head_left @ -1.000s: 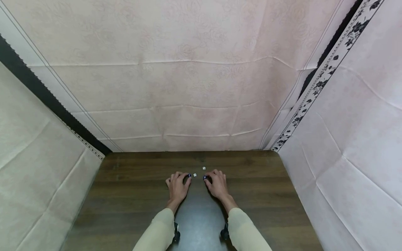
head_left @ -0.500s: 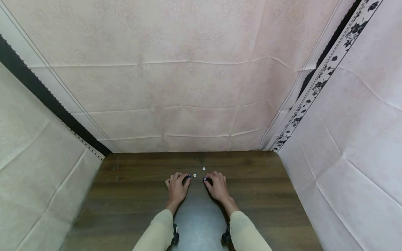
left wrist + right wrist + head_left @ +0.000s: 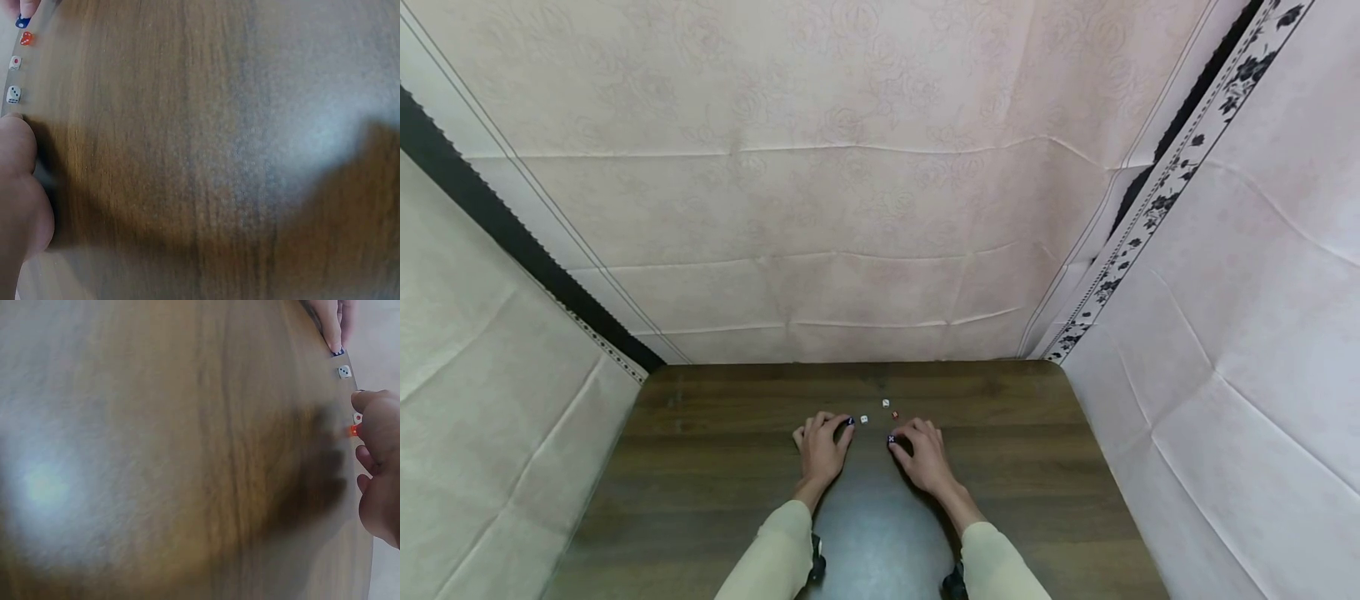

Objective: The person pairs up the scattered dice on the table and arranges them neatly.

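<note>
My left hand (image 3: 822,450) is on the left of the table, pinching a blue die (image 3: 851,421) between thumb and index finger. My right hand (image 3: 925,454) pinches another blue die (image 3: 891,438), seen in the left wrist view as a blue die (image 3: 22,22) at the fingertips. Between the hands, a white die (image 3: 864,419) lies just right of the left fingertips. A second white die (image 3: 886,403) sits farther back, its red pip showing in the left wrist view. Just beyond the right fingertips is a red die (image 3: 895,414), apart from the hand.
The brown wooden table (image 3: 715,467) has rounded far corners. Pale cloth (image 3: 850,208) hangs behind its far edge, with more cloth (image 3: 1240,350) on the right side and on the left (image 3: 497,400).
My right hand has drawn back toward me with its blue die, slightly to the right. The red die, hidden behind its fingers before, now shows fully. The left hand stays nearly still.
</note>
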